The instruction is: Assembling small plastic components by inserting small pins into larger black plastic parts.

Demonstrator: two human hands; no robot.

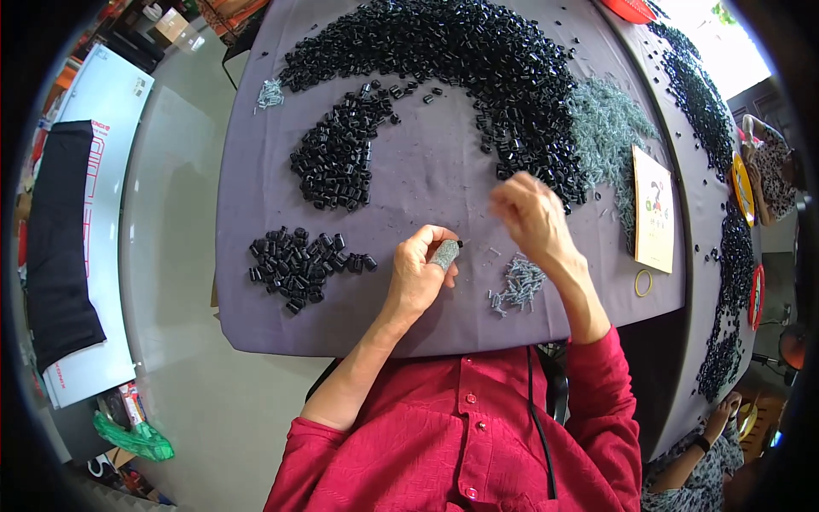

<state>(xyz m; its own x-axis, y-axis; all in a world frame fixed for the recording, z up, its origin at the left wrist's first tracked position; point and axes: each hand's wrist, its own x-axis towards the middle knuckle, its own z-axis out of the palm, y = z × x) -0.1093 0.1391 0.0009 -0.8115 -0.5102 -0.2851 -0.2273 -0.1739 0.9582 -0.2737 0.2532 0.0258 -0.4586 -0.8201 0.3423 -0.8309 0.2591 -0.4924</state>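
Observation:
My left hand (420,269) is closed around a short, thick grey speckled piece (444,254) with a small black tip at its upper end. Over the table to the right, my right hand (536,218) is raised with its fingers curled together, slightly blurred; whatever they hold is hidden. Just beyond it lies the edge of a big heap of small black cylindrical parts (461,43). A little pile of slim grey pins (519,284) sits below my right hand. Two smaller groups of black parts, one upper (337,158) and one lower (299,264), lie left of my hands.
Translucent grey small pieces (606,124) spread right of the heap, beside a cream booklet (653,209) and a yellow ring (643,282). On the adjoining right-hand table lie more black parts (729,290), with other people beside it. A white box (107,196) with black cloth stands left.

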